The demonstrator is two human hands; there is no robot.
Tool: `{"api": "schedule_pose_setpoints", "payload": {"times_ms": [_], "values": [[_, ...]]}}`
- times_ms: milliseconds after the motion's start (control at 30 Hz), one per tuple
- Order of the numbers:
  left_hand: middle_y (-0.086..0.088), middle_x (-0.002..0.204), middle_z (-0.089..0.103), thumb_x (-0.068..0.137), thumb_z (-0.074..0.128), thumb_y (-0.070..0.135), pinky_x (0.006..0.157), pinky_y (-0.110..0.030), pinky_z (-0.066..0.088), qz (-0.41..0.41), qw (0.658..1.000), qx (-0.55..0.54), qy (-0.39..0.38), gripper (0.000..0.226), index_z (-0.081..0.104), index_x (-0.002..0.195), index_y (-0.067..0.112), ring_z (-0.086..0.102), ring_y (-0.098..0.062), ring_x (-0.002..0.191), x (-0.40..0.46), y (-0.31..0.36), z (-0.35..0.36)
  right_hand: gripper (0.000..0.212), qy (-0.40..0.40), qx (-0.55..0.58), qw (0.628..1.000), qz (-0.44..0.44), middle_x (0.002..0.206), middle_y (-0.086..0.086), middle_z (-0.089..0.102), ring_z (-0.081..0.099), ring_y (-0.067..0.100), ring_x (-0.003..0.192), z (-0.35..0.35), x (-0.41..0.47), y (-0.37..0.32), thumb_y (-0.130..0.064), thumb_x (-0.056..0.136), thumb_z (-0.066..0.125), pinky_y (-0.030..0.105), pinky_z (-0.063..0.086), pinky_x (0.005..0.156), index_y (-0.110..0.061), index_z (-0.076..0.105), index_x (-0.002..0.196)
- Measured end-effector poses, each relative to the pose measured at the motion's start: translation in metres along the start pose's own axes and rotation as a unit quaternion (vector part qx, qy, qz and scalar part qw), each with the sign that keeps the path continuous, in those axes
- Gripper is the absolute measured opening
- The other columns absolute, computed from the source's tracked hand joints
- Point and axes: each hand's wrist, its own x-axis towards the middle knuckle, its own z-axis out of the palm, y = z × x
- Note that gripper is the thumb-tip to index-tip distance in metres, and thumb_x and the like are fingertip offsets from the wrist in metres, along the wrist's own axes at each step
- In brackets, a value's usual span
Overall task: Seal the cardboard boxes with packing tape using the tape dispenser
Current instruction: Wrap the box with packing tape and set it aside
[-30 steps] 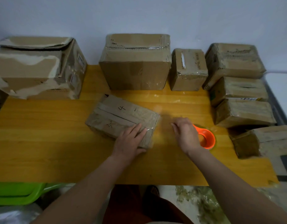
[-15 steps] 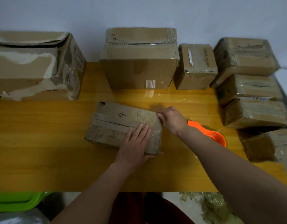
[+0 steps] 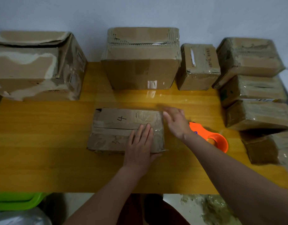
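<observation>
**Two hands on box 4, dispenser set aside**

Two hands are at the box (image 3: 127,129) marked "4", which lies flat at the middle of the table (image 3: 42,143). The dispenser (image 3: 211,137) rests on the table just right of the box, behind the right wrist; neither hand is on it.

Step in hand, as judged: smoothing tape down over the right end of the box.

Advice for the step:
- Keep the left palm bearing down so the box cannot slide while the other hand rubs.
- Stroke from the top face outward and over the right edge, so the film beds into the corner without trapped air or creases.
- Check that the glossy film already on the right end lies flat before taking up the dispenser again.

Grip findings:
- Left hand (image 3: 140,144): released, fingers straight and together, pressing flat on the near right part of the top face. The thumb appears to reach the near edge. It grasps nothing.
- Right hand (image 3: 175,122): released, fingers extended and blurred, at the far right corner of the box. Whether the fingertips actually touch the cardboard cannot be told. It holds nothing.

Other boxes (image 3: 141,59) stand along the wall and at the right.
</observation>
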Motion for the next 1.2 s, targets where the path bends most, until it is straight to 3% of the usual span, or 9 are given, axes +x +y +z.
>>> {"api": "schedule_pose_setpoints", "payload": {"times_ms": [100, 267, 467, 567, 667, 867, 1033, 1133, 1200], "values": [[0.002, 0.162, -0.009, 0.086, 0.032, 0.075, 0.115, -0.038, -0.011, 0.014, 1.000, 0.010, -0.010, 0.096, -0.006, 0.154, 0.019, -0.010, -0.018, 0.148, 0.000, -0.003, 0.000, 0.032, -0.078, -0.080, 0.991, -0.073, 0.125, 0.007, 0.060, 0.037, 0.029, 0.125, 0.001, 0.016, -0.016, -0.029, 0.097, 0.047, 0.035, 0.031, 0.103, -0.018, 0.060, 0.124], [0.001, 0.161, 0.013, 0.081, 0.032, 0.080, 0.113, -0.038, 0.021, 0.040, 0.999, 0.019, -0.009, 0.098, 0.014, 0.154, 0.016, 0.016, -0.017, 0.147, 0.000, -0.018, -0.003, 0.055, -0.236, -0.030, 0.966, 0.104, 0.120, 0.013, 0.060, 0.050, 0.034, 0.120, -0.002, 0.046, -0.028, -0.055, 0.098, 0.029, 0.044, 0.038, 0.103, -0.015, 0.065, 0.107], [-0.007, 0.158, 0.016, 0.066, 0.038, 0.092, 0.113, -0.047, 0.012, 0.068, 0.996, 0.040, -0.037, 0.122, 0.009, 0.152, 0.009, 0.015, -0.026, 0.142, 0.016, -0.015, -0.019, 0.036, 0.087, 0.082, 0.985, 0.124, 0.124, 0.021, 0.060, 0.050, 0.036, 0.119, -0.007, -0.021, -0.002, -0.023, 0.102, 0.037, 0.036, 0.037, 0.095, -0.003, 0.057, 0.124], [-0.008, 0.161, -0.002, 0.057, 0.042, 0.095, 0.116, -0.057, -0.006, 0.181, 0.981, 0.055, -0.032, 0.134, 0.000, 0.152, 0.010, -0.004, -0.028, 0.147, 0.039, -0.021, -0.031, 0.033, 0.146, 0.106, 0.980, 0.083, 0.128, 0.013, 0.059, 0.049, 0.027, 0.123, 0.002, -0.059, -0.009, -0.015, 0.101, 0.039, 0.023, 0.031, 0.099, -0.006, 0.057, 0.127], [-0.003, 0.155, -0.031, 0.051, 0.041, 0.098, 0.115, -0.052, -0.016, 0.194, 0.977, 0.008, -0.082, 0.143, -0.025, 0.147, 0.014, -0.031, -0.020, 0.142, 0.074, -0.033, -0.040, 0.037, 0.124, 0.132, 0.982, 0.052, 0.139, 0.009, 0.050, 0.042, 0.018, 0.131, 0.013, -0.069, -0.026, -0.015, 0.102, 0.038, 0.016, 0.023, 0.106, -0.006, 0.049, 0.135], [0.001, 0.158, -0.025, 0.049, 0.035, 0.100, 0.116, -0.046, -0.017, 0.189, 0.970, 0.011, -0.153, 0.143, -0.026, 0.148, 0.017, -0.021, -0.018, 0.145, 0.096, -0.041, -0.029, 0.050, 0.019, 0.173, 0.983, 0.064, 0.156, 0.008, 0.025, 0.025, 0.016, 0.143, 0.032, -0.053, -0.034, -0.018, 0.103, 0.035, 0.017, 0.018, 0.111, -0.006, 0.023, 0.149], [0.004, 0.159, -0.020, 0.040, 0.032, 0.103, 0.117, -0.044, -0.013, 0.171, 0.975, -0.009, -0.140, 0.148, -0.026, 0.147, 0.019, -0.015, -0.017, 0.146, 0.093, -0.038, -0.029, 0.041, 0.021, 0.163, 0.978, 0.126, 0.141, 0.012, 0.050, 0.044, 0.027, 0.131, 0.031, -0.044, -0.024, -0.023, 0.102, 0.036, 0.026, 0.034, 0.099, -0.009, 0.043, 0.140], [0.005, 0.159, -0.019, 0.038, 0.033, 0.103, 0.114, -0.042, -0.015, 0.148, 0.979, -0.030, -0.135, 0.149, -0.025, 0.147, 0.020, -0.015, -0.016, 0.146, 0.090, -0.035, -0.028, 0.041, 0.088, 0.177, 0.973, 0.116, 0.142, 0.010, 0.049, 0.042, 0.022, 0.132, 0.032, -0.040, -0.031, -0.020, 0.102, 0.037, 0.023, 0.029, 0.105, -0.007, 0.045, 0.139], [0.005, 0.159, -0.019, 0.038, 0.033, 0.103, 0.114, -0.043, -0.014, 0.136, 0.981, -0.034, -0.136, 0.149, -0.025, 0.147, 0.020, -0.014, -0.017, 0.146, 0.088, -0.034, -0.026, 0.040, 0.052, 0.218, 0.966, 0.133, 0.141, 0.009, 0.050, 0.044, 0.021, 0.131, 0.035, -0.037, -0.033, -0.020, 0.102, 0.037, 0.028, 0.034, 0.107, -0.010, 0.045, 0.140]]}}
